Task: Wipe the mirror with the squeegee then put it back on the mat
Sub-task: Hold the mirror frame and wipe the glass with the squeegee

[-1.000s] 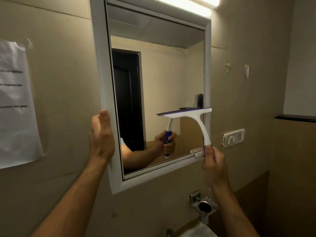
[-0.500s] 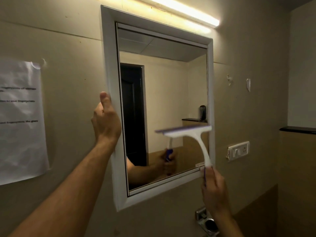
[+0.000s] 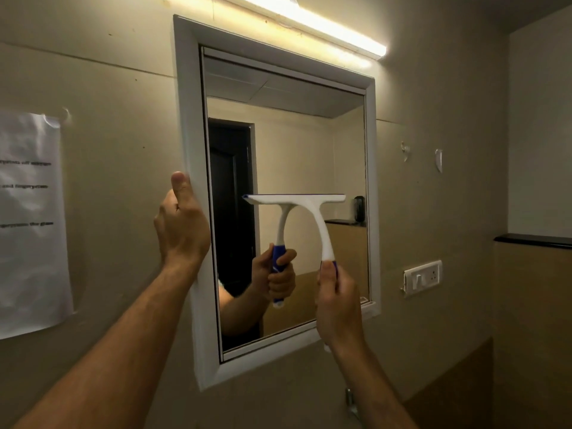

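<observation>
Gripping the squeegee [image 3: 309, 212] handle, the right hand [image 3: 337, 301] sets its blade against the mirror [image 3: 294, 144]; the left hand [image 3: 181, 226] clasps the frame.

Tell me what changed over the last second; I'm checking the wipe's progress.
The squeegee slid left along the mirror, its blade leaving the right frame edge. The right hand grips its handle as before, and the left hand holds the mirror's left frame throughout. No mat is in view.
</observation>
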The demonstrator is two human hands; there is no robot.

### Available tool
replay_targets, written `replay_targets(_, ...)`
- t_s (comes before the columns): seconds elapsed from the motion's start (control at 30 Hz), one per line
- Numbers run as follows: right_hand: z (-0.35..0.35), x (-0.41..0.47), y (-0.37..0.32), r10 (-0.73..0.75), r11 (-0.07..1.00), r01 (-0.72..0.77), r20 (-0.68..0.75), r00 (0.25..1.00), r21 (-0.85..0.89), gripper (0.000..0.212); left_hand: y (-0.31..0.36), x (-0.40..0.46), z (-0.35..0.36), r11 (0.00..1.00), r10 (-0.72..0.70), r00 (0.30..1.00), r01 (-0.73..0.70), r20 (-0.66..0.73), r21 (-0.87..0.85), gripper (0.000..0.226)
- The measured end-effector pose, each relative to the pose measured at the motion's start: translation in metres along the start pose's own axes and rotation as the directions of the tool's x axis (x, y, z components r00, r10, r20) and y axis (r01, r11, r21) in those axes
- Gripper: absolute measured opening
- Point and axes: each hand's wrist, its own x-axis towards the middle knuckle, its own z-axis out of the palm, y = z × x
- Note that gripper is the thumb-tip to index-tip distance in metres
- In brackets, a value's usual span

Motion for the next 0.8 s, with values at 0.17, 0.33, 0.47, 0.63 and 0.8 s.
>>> replay_targets(0.17,0.015,0.024,-0.042,-0.055,0.995,0.053,0.016,0.998,0.081,0.035,0.010,-0.012,-0.009,0.992,0.033,0.999,-0.030,0.019,-0.121,0.070)
replay_targets(0.33,0.040,0.067,-0.122,-0.124,0.978,0.103,0.107,0.987,0.182,0.031,0.019,-0.022,-0.008,0.993,-0.036,0.996,0.044,0.078,-0.106,0.068)
replay_targets(0.47,0.055,0.070,-0.132,-0.158,0.978,0.149,0.054,0.986,0.148,0.029,0.008,-0.009,-0.008,0.998,0.042,0.999,-0.041,0.030,-0.054,0.063)
replay_targets(0.63,0.050,0.031,-0.081,-0.141,0.984,0.128,0.098,0.985,0.124,0.026,0.004,-0.008,-0.008,0.994,0.072,0.996,-0.068,0.047,-0.089,0.071)
replay_targets(0.8,0.041,-0.022,-0.025,-0.107,0.992,0.096,0.158,0.982,0.079,0.023,0.004,-0.008,-0.008,0.995,0.025,0.998,-0.019,0.052,-0.101,0.057)
